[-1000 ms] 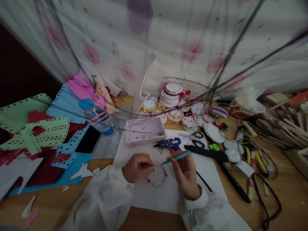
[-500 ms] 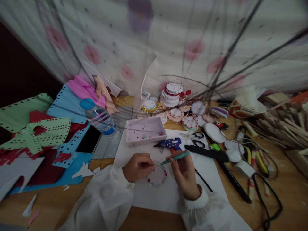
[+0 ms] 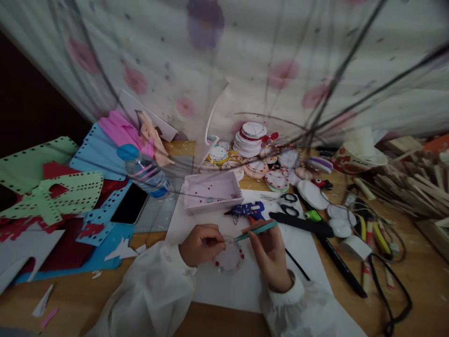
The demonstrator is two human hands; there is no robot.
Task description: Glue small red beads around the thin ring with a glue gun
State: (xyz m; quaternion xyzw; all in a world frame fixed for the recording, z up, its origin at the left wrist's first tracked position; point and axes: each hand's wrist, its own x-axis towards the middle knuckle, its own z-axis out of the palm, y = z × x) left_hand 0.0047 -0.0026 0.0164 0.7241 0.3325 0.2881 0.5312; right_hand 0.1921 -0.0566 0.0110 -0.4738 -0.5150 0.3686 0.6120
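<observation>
My left hand (image 3: 202,244) is closed, thumb and forefinger pinched at the upper left edge of a round, pale beaded ring (image 3: 242,256). Red and light-coloured beads dot its rim. In my right hand (image 3: 270,255) is a pair of teal tweezers (image 3: 261,228), slanting down to the left. Their tips are at the top of the ring, close to my left fingertips; whether they grip a bead is too small to tell. Under the ring lies a white sheet of paper (image 3: 213,292). A shallow pale pink box (image 3: 194,204) with a few small red beads stands just beyond my hands.
Behind my right hand lie a blue glue gun (image 3: 250,209), scissors (image 3: 289,204) and a black marker (image 3: 301,223). Decorated paper discs (image 3: 256,167) pile up at the back. A water bottle (image 3: 147,173) and phone (image 3: 129,203) are left; wooden sticks (image 3: 414,182) are right.
Both hands, the tweezers and the beaded ring stay almost exactly where they were. The view has shifted very slightly.
</observation>
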